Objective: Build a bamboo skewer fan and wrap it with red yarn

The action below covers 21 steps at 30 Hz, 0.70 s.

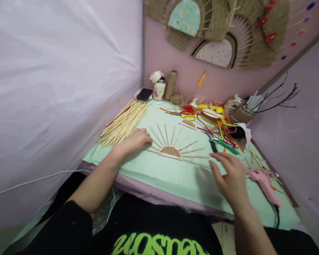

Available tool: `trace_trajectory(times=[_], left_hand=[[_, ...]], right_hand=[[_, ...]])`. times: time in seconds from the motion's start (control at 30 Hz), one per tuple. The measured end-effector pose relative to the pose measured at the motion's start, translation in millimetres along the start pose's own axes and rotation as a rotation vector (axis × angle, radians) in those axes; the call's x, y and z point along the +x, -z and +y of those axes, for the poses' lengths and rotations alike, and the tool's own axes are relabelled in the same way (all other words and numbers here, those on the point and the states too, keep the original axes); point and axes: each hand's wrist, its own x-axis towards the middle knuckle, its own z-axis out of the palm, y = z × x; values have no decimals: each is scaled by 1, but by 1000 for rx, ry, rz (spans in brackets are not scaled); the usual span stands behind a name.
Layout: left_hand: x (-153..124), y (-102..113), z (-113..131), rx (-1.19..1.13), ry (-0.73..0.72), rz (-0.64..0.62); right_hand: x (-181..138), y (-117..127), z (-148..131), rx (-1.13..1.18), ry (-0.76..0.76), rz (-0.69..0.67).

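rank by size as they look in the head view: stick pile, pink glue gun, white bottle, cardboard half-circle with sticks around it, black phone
1. Stick pile
2. Pink glue gun
3. White bottle and cardboard half-circle: too alike to rank
4. Black phone

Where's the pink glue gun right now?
Head view, right side: the glue gun lies on the green table, just right of the right hand.

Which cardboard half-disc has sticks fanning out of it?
The nearer half-disc, between the left hand and right hand: thin sticks radiate from its curved edge. The farther half-disc, by the yellow-handled scissors, shows no such fan.
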Motion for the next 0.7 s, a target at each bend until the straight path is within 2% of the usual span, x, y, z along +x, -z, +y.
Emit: trace_trajectory(times=[0.13, 0.23, 0.37, 0.7], left_hand=[[0, 1, 0, 9, -4, -5], [0, 2, 1, 22, -5, -16], [0, 2, 2, 24, -14, -7], [0, 0, 1, 9, -30, 12]], right_hand=[[14, -39, -54, 145, 206, -253], [22, -62, -73, 136, 259, -349], [33, -77, -77, 85, 293, -392], [38, -87, -74, 62, 315, -408]])
